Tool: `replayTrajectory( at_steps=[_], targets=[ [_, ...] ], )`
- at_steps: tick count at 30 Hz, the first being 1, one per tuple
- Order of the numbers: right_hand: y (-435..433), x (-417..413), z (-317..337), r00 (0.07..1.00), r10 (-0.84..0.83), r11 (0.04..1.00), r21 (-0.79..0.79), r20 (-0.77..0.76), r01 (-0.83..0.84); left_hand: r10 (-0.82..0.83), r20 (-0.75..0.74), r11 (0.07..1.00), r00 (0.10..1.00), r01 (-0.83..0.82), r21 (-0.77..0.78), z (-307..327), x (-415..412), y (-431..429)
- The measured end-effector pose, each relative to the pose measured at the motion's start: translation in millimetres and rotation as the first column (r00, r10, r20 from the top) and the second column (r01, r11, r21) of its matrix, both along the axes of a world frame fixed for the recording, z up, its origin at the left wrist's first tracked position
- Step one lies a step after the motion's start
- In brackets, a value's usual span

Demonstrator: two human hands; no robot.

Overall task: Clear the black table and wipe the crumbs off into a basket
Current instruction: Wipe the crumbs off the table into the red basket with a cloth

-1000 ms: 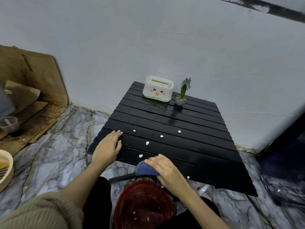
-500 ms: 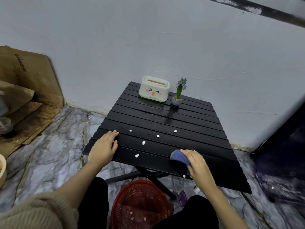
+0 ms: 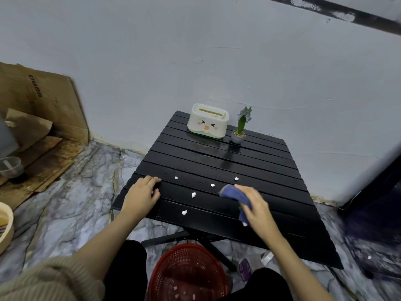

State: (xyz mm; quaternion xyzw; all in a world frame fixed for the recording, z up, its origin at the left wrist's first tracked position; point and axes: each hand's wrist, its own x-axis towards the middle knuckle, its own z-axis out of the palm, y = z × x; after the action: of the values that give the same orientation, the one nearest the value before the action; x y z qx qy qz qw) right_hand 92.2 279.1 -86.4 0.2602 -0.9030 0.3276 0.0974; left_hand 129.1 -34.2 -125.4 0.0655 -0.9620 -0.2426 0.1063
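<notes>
Sweeping well at this point means, in my judgement, dragging the cloth flat and low toward the near edge so each scrap is herded along the slats and drops straight down instead of skipping sideways onto the floor.

At the left, the left hand (image 3: 142,195) lies released, palm down with fingers spread on the near left corner of the black slatted tabletop (image 3: 271,170), gripping nothing; it appears to steady the light folding frame, and keeping that pressure would be wise while the other hand wipes.

Moving right, small white crumbs (image 3: 193,194) dot the middle slats: one near the left hand's fingertips, one on a near slat, two more just ahead of the cloth, and another up beyond it. They look light and dry, likely to scatter under a fast stroke, and the gaps between slats could catch them.

Further right, the right hand (image 3: 255,205) is clenched on a bunched blue cloth (image 3: 235,195), which presses on the tabletop with one crumb close by the hand's near side.

Below the near edge, between the person's knees, sits the round red mesh plastic basket (image 3: 186,272) on the marble floor, already holding a few white bits. It lies left of the cloth, so strokes should angle leftward toward it.

At the far edge a cream tissue box with a cartoon face (image 3: 207,121) and a small potted plant (image 3: 239,127) stand side by side.
</notes>
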Motion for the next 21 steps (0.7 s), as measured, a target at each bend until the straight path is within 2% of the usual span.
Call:
replayTrajectory(
  at_steps=[4,7,12,15,21],
  targets=[
    [22,-42,2,0.986,-0.153,0.988,0.03,0.061,0.152,0.023,-0.063,0.998,0.998,-0.019,0.057,-5,-6,-4],
    [28,-69,-5,0.95,-0.265,0.964,0.038,0.165,0.262,0.006,-0.103,0.996,0.995,0.003,0.095,-8,-6,-4],
    [-1,-103,-31,0.896,-0.362,0.932,0.075,0.259,0.355,0.01,-0.107,0.993,0.994,0.003,0.121,-7,-5,-3],
    [-33,-110,-31,0.918,-0.276,0.961,0.081,0.283,0.264,0.019,-0.098,0.99,0.995,-0.005,0.138,-6,-5,-2],
    [-82,-80,-30,0.963,0.021,0.991,0.118,0.269,-0.055,0.051,-0.075,0.981,0.996,-0.036,0.191,-6,-2,-3]
  ],
)
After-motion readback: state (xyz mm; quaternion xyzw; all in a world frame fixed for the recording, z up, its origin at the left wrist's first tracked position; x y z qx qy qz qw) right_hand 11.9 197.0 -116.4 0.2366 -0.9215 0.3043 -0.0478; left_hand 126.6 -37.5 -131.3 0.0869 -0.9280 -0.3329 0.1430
